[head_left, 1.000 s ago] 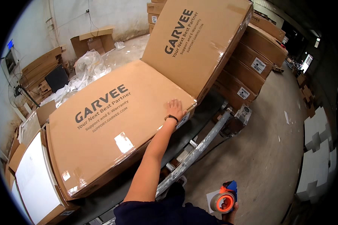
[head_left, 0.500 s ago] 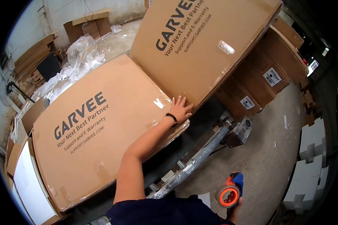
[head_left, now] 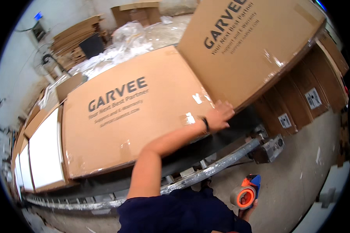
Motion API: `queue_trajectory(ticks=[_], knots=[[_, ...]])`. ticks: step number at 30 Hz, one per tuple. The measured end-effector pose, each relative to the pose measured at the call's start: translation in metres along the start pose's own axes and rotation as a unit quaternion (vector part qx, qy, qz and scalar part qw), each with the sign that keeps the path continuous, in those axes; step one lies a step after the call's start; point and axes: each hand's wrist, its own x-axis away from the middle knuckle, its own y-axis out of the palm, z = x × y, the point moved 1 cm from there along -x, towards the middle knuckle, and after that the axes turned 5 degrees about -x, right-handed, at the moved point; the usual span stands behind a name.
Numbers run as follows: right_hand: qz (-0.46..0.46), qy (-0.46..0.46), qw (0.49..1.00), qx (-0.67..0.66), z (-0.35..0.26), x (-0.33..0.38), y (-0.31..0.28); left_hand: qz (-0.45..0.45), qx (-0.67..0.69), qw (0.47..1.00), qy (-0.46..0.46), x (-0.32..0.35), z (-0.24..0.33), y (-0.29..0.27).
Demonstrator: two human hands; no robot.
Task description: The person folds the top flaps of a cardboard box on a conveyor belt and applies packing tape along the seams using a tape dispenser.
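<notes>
So the left hand (head_left: pixel 218 116) sits right at the junction of 2 big cardboard boxes, a bit right of the frame's centre. Its palm lies flat with the fingers spread fairly wide, pressing on the near corner where the flat box (head_left: pixel 132 112) meets the tilted box (head_left: pixel 245 46). It isn't gripping anything, just resting on cardboard next to some shiny strips of clear tape (head_left: pixel 189 117).

The flat box stretches from the hand out toward the left of the frame, long axis running lower left to upper right. The tilted box rises from the hand toward the upper right, its lower edge running down to the fingertips. So both boxes fan out from that 1 spot, and the left hand is clearly the nearer one.

The left forearm comes up from the bottom centre, bent at the elbow, with a dark band on the wrist.

The right hand (head_left: pixel 248 209) hangs low in the lower right of the frame, well apart from the boxes, closed around the handle of an orange and blue tape dispenser (head_left: pixel 245 193). Under the boxes runs a metal conveyor rail (head_left: pixel 206 173), with more stacked cartons (head_left: pixel 299 97) at the right.
</notes>
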Motion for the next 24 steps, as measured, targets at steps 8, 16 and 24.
queue_trajectory(ticks=[8, 16, 24], knots=[[-0.229, 0.083, 0.969, 0.037, -0.044, -0.102, 0.001, -0.033, -0.108, 0.953, -0.280, 0.091, 0.043, -0.003], [-0.284, 0.083, 0.951, 0.092, -0.056, -0.159, 0.069, -0.074, -0.282, 0.829, -0.477, 0.264, 0.060, -0.092], [-0.414, 0.157, 0.888, 0.121, -0.017, -0.192, 0.094, 0.079, -0.359, 0.802, -0.470, 0.382, 0.062, -0.134]])
